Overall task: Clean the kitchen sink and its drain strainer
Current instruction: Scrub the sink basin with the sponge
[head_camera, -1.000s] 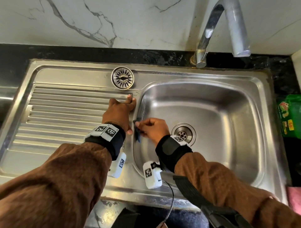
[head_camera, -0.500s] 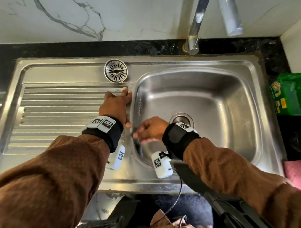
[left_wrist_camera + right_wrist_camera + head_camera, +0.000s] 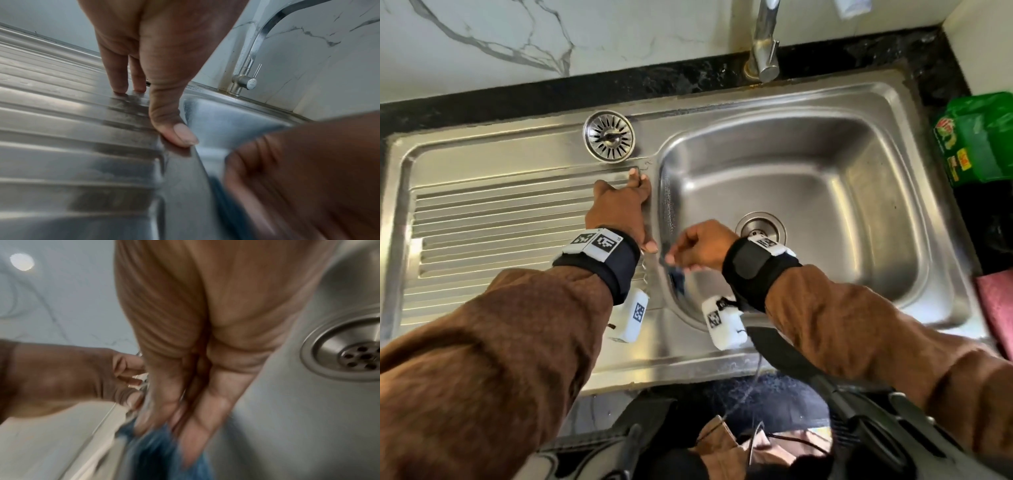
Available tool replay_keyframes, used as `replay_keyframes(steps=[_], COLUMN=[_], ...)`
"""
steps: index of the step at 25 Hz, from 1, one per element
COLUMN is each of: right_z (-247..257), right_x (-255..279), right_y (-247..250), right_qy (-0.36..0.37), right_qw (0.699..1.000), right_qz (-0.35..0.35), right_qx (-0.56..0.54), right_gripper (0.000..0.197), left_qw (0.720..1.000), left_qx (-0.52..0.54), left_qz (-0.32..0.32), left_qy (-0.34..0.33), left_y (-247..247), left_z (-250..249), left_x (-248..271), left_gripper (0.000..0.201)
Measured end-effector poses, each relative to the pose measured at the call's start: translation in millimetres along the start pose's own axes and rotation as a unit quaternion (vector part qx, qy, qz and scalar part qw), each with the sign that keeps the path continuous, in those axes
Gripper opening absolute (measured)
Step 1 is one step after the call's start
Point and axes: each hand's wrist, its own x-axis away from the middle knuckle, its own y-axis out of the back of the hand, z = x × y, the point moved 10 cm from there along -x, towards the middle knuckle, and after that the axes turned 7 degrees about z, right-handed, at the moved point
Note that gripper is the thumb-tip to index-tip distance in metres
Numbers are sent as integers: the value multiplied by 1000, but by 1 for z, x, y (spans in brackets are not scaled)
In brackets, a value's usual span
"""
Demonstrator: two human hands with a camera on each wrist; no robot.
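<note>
The steel sink has its round slotted strainer lying out on the draining board, above the ribs. The drain hole in the basin floor stands uncovered. My left hand rests flat on the ridge between board and basin, thumb on the basin's edge. My right hand is inside the basin and pinches a blue scrub pad against the basin's left wall. Both wrist views are blurred around that hand.
A tall faucet rises behind the basin. A green packet and a pink cloth lie on the dark counter to the right. A marble wall backs the sink.
My right hand has slid the pad along the basin's left wall toward the near edge. The left hand has stayed on the ridge. The head view has tipped downward.
</note>
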Motion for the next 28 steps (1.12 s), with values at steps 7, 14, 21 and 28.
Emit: replay_keyframes(steps=[7,14,21,28], right_z=[11,-2,13,9], right_x=[17,58,52,55], right_y=[2,-31,-32,-38], right_qy=[20,-59,-58,-116], right_qw=[995,911,960,939], right_qz=[-96,107,-14,40], right_qx=[27,395,275,321], right_gripper=[19,20,12,12], left_qw=[999,999,1000,1000], left_qx=[30,-37,20,-2], left_qz=[-14,15,-20,11], left_qy=[-6,-21,-5,-15], left_y=[0,6,15,8], left_z=[0,-9,-10,-9], left_x=[-3,8,13,8], left_gripper=[118,127,84,109])
